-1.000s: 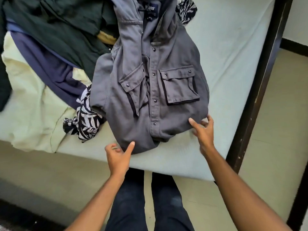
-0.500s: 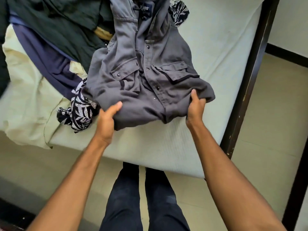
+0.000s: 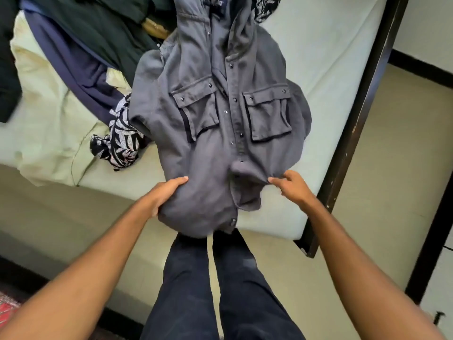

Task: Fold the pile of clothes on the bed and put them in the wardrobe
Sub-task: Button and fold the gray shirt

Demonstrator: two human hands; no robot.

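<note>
A grey button shirt (image 3: 210, 143) with two chest pockets lies front-up on the bed (image 3: 331, 57), its hem hanging over the near edge. My left hand (image 3: 164, 192) grips the hem's left side, thumb on top and fingers under the cloth. My right hand (image 3: 291, 185) pinches a fold of the hem's right side. Left of the shirt lies the pile: a dark green garment (image 3: 98, 28), a navy one (image 3: 81, 77), a black-and-white patterned one (image 3: 120, 143) and a pale yellow cloth (image 3: 49, 114).
A dark bed frame post (image 3: 355, 123) runs along the mattress's right side, with tiled floor (image 3: 392, 168) beyond it. My legs in dark trousers (image 3: 220, 290) stand against the bed's near edge. A red rug corner (image 3: 7, 307) shows at the lower left.
Both hands went from hovering open near the hem to gripping it, lifted and bunched the shirt, then drew it toward me. The hem now hangs over the mattress edge.
</note>
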